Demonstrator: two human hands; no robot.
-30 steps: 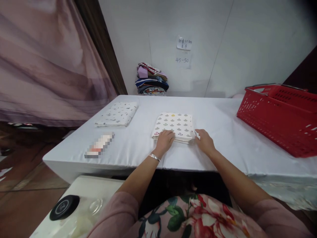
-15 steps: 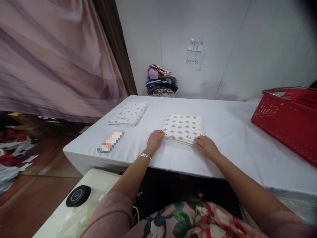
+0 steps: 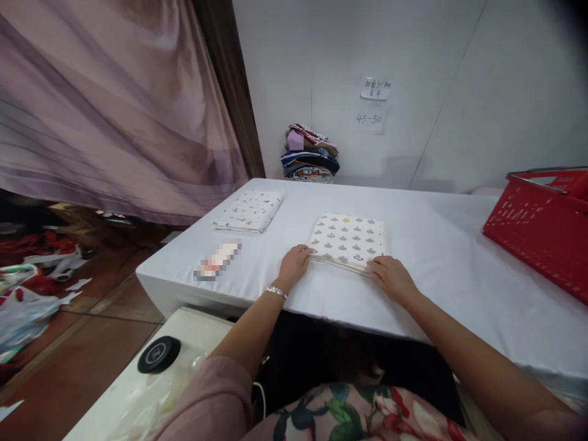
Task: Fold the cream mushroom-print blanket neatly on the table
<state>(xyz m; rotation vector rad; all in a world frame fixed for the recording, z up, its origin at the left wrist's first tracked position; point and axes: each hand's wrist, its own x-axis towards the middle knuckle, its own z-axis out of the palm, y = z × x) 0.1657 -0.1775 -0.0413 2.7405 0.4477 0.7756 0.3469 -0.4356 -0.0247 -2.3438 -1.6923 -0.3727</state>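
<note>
A folded white cloth [image 3: 348,237] with rows of grey shapes and one yellow one lies flat on the white-covered table [image 3: 427,282]. Its layered edge faces me. At its near left corner, my left hand [image 3: 294,266], with a silver bracelet at the wrist, has its fingers closed on the edge. The near right corner is pinched by my right hand [image 3: 392,277]. Both thumbs are hard to make out. Farther left lies a second folded white cloth [image 3: 250,210] with small dark prints, touched by neither hand.
A blurred-out flat object [image 3: 218,260] lies left of my left hand. The red basket [image 3: 542,226] stands at the right. Stacked folded fabrics [image 3: 310,153] rise behind the table. Below left, a white surface [image 3: 197,327] carries a round black object [image 3: 158,354]. A pink curtain [image 3: 138,110] hangs at left.
My view has turned slightly left, so everything sits a little farther right in the picture. Both hands stay at the cloth's near corners, and the cloth looks unchanged.
</note>
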